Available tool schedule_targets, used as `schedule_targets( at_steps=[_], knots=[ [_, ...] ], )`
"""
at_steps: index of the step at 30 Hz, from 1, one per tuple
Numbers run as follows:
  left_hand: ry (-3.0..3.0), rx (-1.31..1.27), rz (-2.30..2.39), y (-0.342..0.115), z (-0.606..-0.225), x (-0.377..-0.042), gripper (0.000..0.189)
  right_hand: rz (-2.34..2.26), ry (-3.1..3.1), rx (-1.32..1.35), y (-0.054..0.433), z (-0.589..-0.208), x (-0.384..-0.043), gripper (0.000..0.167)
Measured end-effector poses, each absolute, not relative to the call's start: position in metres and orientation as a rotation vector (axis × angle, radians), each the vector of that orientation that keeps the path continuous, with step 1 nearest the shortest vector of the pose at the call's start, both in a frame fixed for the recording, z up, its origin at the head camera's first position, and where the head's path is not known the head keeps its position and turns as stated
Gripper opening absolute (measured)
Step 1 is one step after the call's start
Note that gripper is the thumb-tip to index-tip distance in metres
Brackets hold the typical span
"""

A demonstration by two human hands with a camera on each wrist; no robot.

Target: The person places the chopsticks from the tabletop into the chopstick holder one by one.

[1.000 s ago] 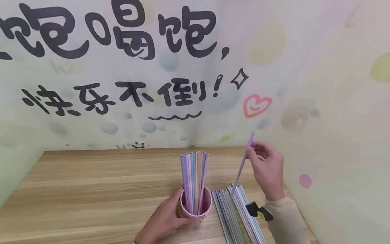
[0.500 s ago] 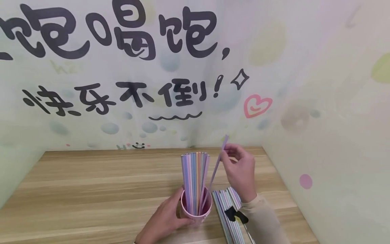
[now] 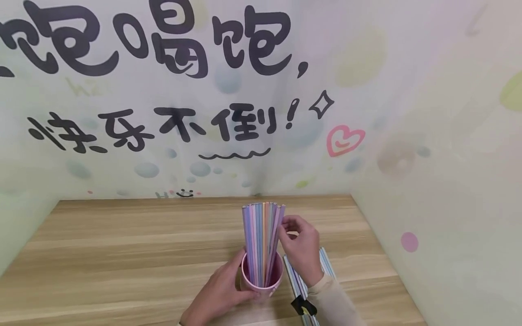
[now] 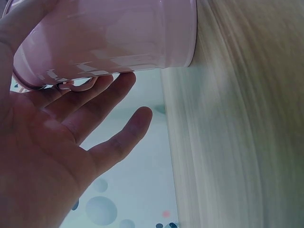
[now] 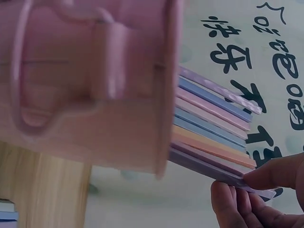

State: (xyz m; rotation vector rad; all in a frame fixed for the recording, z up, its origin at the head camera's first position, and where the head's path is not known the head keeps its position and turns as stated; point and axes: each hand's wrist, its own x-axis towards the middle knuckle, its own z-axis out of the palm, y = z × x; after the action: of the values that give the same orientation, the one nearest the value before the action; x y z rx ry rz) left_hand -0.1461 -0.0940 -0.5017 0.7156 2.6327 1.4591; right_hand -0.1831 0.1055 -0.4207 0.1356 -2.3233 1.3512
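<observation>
A pink pail [image 3: 261,286] with a thin wire handle stands on the wooden table, full of slim upright sticks [image 3: 259,244] in pastel colors. They are straight and flat-sided, like unsharpened pencils. My left hand [image 3: 222,285] holds the pail from the left, thumb on the near side and fingers round the far side; in the left wrist view, one finger [image 4: 124,135] stands off its wall. My right hand [image 3: 302,246] pinches the upper end of a lilac stick [image 5: 209,172], whose lower part is inside the pail at the right of the bunch.
More pastel sticks [image 3: 294,276] lie on the table right of the pail, partly hidden under my right forearm and its black strap [image 3: 303,306]. Walls printed with lettering and dots rise behind the table [image 3: 134,253] and at its right side.
My right hand has carried the lilac stick left from above the lying sticks and lowered it into the pail, beside the others. My left hand and the pail have stayed in place.
</observation>
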Motion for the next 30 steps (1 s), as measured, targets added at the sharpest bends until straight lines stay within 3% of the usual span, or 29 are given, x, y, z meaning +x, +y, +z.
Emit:
schedule_targets(
  at_steps=[12,30],
  knots=[
    [2.588,0.684,1.471,-0.094,-0.5,-0.146,0.108,1.327,-2.302,0.129,0.118,-0.423,-0.185,0.009],
    [2.567,0.643,1.475,-0.092,-0.5,-0.145,0.108,1.191,-2.497,-0.178,0.187,-0.457,-0.183,0.011]
  ],
)
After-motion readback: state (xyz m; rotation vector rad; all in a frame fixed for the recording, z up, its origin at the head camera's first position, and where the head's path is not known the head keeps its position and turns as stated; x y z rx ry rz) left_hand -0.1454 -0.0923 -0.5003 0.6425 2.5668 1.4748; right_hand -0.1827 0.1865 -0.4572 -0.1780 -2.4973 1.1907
